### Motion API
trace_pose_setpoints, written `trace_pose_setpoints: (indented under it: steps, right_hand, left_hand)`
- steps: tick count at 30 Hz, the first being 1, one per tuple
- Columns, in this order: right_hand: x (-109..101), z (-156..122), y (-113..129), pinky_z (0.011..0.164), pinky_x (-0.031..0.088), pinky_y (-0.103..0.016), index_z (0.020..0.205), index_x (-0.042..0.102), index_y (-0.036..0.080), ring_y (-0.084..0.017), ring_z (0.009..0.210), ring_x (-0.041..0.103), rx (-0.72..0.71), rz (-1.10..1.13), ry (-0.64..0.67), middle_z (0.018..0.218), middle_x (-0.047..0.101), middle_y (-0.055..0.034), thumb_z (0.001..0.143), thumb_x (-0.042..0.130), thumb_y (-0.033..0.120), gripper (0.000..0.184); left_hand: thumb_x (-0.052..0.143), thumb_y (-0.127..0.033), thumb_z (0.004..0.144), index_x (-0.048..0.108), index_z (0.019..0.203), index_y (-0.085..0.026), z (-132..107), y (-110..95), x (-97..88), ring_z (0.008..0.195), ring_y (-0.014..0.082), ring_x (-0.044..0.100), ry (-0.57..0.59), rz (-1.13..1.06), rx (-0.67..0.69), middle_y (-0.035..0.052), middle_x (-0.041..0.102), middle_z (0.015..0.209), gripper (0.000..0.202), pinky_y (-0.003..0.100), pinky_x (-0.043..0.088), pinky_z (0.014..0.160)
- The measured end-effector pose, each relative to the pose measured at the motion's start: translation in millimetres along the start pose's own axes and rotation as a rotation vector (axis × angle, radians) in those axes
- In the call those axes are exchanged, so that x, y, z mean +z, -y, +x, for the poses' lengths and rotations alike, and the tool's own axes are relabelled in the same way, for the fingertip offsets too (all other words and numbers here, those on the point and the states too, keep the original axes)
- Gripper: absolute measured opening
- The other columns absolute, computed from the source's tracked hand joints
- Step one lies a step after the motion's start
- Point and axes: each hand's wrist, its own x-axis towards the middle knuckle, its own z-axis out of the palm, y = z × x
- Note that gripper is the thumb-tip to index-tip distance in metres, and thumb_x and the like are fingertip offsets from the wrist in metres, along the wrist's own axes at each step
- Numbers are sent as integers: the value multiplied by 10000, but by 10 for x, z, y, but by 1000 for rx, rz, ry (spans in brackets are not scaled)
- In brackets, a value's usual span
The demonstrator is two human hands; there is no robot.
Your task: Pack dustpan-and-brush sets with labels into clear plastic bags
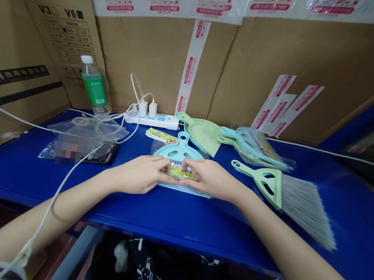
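A light blue dustpan and brush set (182, 147) lies on the table in front of me, with a yellow-green label (184, 171) across its lower part. Clear plastic shows around the set. My left hand (142, 174) is on the set's left side, its fingers curled and pressed onto the label area. From the right, my right hand (212, 179) grips the same area, thumb and fingers bent inward. The thumbs nearly meet at the set's lower part. What the fingertips pinch is partly hidden.
A green hand brush (272, 186) lies to the right. Behind are a green dustpan (204, 134) and bagged sets (257, 146). A power strip (158, 120), bottle (94, 87) and plastic bag (85, 131) are left. A white cable (58, 190) crosses my left arm.
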Motion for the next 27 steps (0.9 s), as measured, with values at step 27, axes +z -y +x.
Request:
trace_pose_setpoints:
  steps: [27]
  right_hand:
    - [-142, -24, -25, 542, 268, -248, 846, 561, 205, -141, 564, 451, 200, -6, 103, 624, 495, 36, 737, 688, 256, 175]
  left_hand:
    - [444, -33, 791, 711, 1011, -273, -3, 54, -91, 805, 160, 558, 12, -13, -34, 25, 602, 838, 421, 301, 483, 789]
